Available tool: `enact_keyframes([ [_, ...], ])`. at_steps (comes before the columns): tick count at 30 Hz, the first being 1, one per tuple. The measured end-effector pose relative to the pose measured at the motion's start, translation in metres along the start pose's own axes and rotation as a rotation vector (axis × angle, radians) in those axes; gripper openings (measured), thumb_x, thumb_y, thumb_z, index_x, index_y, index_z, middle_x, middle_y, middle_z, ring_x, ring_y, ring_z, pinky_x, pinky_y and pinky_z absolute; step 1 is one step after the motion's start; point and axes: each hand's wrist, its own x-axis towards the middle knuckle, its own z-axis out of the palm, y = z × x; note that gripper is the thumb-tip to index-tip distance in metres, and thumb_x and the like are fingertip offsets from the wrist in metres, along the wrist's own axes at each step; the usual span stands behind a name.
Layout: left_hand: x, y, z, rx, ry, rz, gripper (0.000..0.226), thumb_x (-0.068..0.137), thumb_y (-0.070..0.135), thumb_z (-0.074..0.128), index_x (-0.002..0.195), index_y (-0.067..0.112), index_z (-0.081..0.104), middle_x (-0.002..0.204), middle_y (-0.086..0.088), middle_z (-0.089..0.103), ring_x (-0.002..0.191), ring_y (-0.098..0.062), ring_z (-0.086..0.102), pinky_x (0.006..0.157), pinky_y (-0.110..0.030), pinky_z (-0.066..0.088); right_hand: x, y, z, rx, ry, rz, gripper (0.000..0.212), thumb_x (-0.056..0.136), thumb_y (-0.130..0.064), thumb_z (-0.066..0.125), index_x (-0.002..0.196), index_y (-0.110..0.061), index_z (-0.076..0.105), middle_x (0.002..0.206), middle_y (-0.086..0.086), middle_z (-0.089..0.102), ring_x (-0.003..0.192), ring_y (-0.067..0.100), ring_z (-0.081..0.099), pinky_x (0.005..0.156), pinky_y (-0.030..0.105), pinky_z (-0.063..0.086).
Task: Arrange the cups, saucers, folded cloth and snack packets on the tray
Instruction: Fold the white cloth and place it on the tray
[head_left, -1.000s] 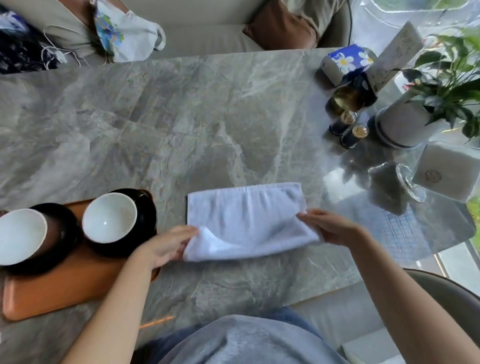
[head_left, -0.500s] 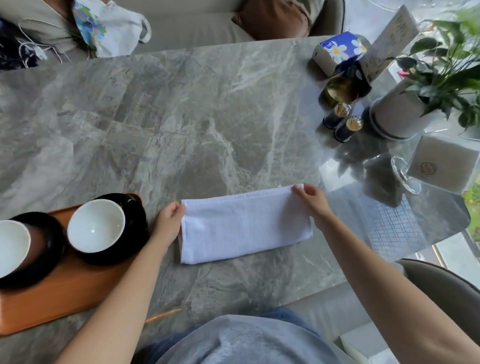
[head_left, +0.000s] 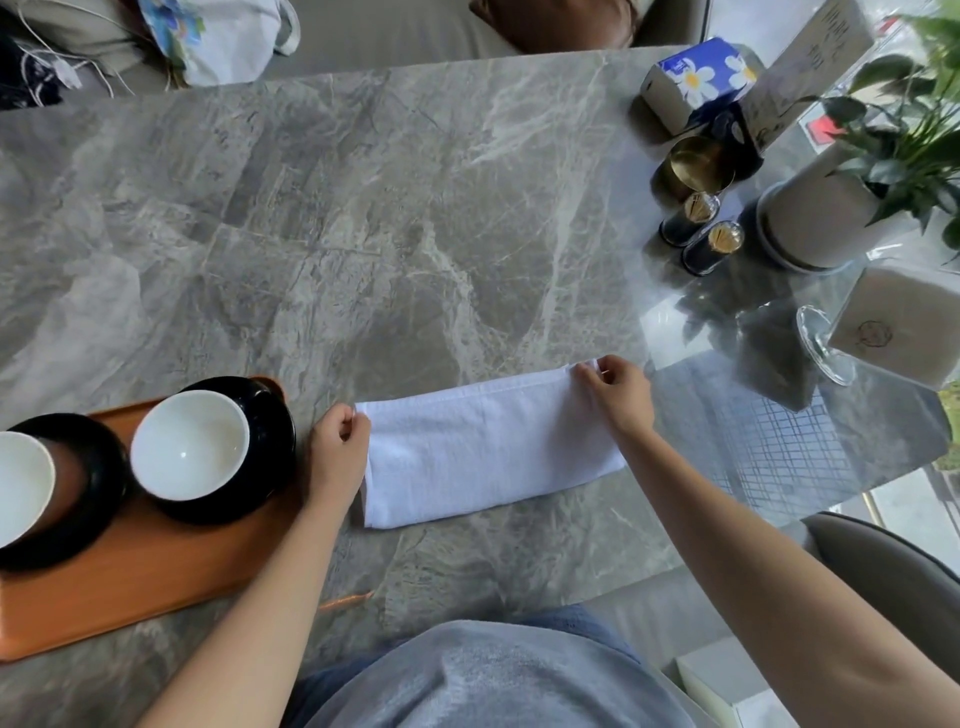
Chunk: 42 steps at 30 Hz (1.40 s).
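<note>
Head view: a person folds a white cloth (head_left: 488, 452) on a grey marble table (head_left: 363, 234), just below centre frame. The left hand (head_left: 337, 452) pinches the cloth's far left corner between thumb and fingers; the right hand (head_left: 621, 395) pinches the far right corner the same way — both closed on the fabric, with the cloth lying flat as a long band between them.

At lower left, an orange-brown tray (head_left: 130, 587) carries two white cups — one (head_left: 189, 444) fully in frame, the other (head_left: 21, 483) cut by the left edge — each sitting on a black saucer (head_left: 265, 431). The cloth rests just beside the tray, not yet on it. No snack packets can be picked out with certainty.

To finish the fold well, the corners likely need to sit square over the layer beneath, the edges smoothed before release, and the bundle lifted from both ends so it keeps its shape on the way to the tray's bare near side, clear of the saucers.
</note>
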Motion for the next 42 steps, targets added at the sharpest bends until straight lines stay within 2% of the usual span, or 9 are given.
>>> enact_keyframes([
  [4,-0.003,-0.002,-0.001,0.108,0.061,-0.024,0.017,0.085,0.019,0.054,0.073,0.009,0.047,0.060,0.000,0.048,0.062,-0.025,0.048,0.055,-0.032,0.032,-0.007,-0.006,0.001,-0.003,0.033,0.004,0.024,0.081,-0.043,0.063,0.095,-0.025,0.056,0.084,-0.012,0.060,0.081,0.013,0.058,0.064,0.030,0.041],
  [8,-0.022,-0.003,0.008,0.378,0.182,0.255,0.029,0.077,0.015,0.059,0.105,0.012,0.051,0.109,-0.010,0.057,0.099,-0.032,0.052,0.082,-0.043,0.041,-0.027,-0.009,0.017,-0.211,0.223,-0.402,0.037,0.085,-0.026,0.059,0.119,-0.019,0.051,0.120,0.004,0.055,0.108,0.023,0.050,0.089,0.038,0.040],
  [12,-0.038,0.007,0.048,0.601,-0.066,0.619,0.055,0.080,0.020,0.053,0.133,0.014,0.043,0.145,-0.007,0.043,0.133,-0.024,0.040,0.111,-0.044,0.024,-0.070,-0.014,0.063,-0.445,-0.142,-0.773,0.052,0.092,-0.035,0.046,0.141,-0.021,0.037,0.151,0.003,0.036,0.138,0.024,0.032,0.112,0.044,0.021],
  [15,-0.040,-0.001,0.061,0.675,-0.160,0.494,0.064,0.087,0.028,0.054,0.144,0.016,0.029,0.155,-0.004,0.025,0.143,-0.021,0.023,0.115,-0.046,0.015,-0.084,0.003,0.082,-0.542,-0.317,-0.790,0.053,0.099,-0.038,0.032,0.150,-0.030,0.018,0.161,-0.006,0.011,0.148,0.017,0.006,0.117,0.048,-0.002],
  [23,-0.040,-0.027,0.039,0.799,-0.172,0.289,0.075,0.090,0.057,0.030,0.147,0.022,-0.004,0.158,0.003,-0.007,0.145,-0.011,-0.007,0.116,-0.046,-0.003,-0.037,0.041,0.027,-0.698,-0.225,-0.590,0.060,0.095,-0.049,0.018,0.151,-0.032,0.000,0.157,-0.012,-0.009,0.147,0.011,-0.008,0.119,0.047,-0.004],
  [28,-0.040,-0.010,0.037,0.788,-0.111,0.403,0.069,0.080,0.042,0.061,0.138,0.014,0.037,0.153,-0.010,0.027,0.143,-0.025,0.022,0.113,-0.057,0.007,-0.052,0.011,0.033,-0.553,-0.082,-0.551,0.055,0.089,-0.021,0.050,0.142,-0.018,0.035,0.153,0.006,0.032,0.141,0.026,0.028,0.113,0.046,0.021],
  [31,-0.036,-0.014,0.023,0.867,-0.083,0.639,0.049,0.071,0.033,0.070,0.114,0.015,0.057,0.135,-0.011,0.051,0.132,-0.028,0.043,0.108,-0.060,0.024,-0.079,0.001,0.036,-0.431,-0.174,-0.572,0.034,0.087,-0.024,0.052,0.121,-0.023,0.050,0.115,-0.002,0.058,0.105,0.024,0.055,0.078,0.034,0.039],
  [37,-0.039,-0.001,0.019,0.935,-0.163,0.617,0.056,0.064,0.043,0.070,0.115,0.024,0.059,0.119,-0.005,0.060,0.108,-0.030,0.057,0.104,-0.057,0.031,-0.075,-0.031,0.055,-0.521,-0.252,-0.434,0.054,0.092,-0.049,0.043,0.139,-0.022,0.035,0.133,0.010,0.044,0.121,0.031,0.040,0.096,0.044,0.035],
  [42,-0.043,0.009,0.016,1.102,-0.338,0.802,0.074,0.069,0.061,0.050,0.134,0.025,0.044,0.113,-0.004,0.054,0.109,-0.027,0.052,0.108,-0.051,0.027,-0.043,-0.058,0.083,-0.734,-0.438,-0.642,0.063,0.098,-0.045,0.032,0.152,-0.024,0.007,0.162,0.000,-0.001,0.149,0.026,-0.001,0.114,0.058,0.004],
])
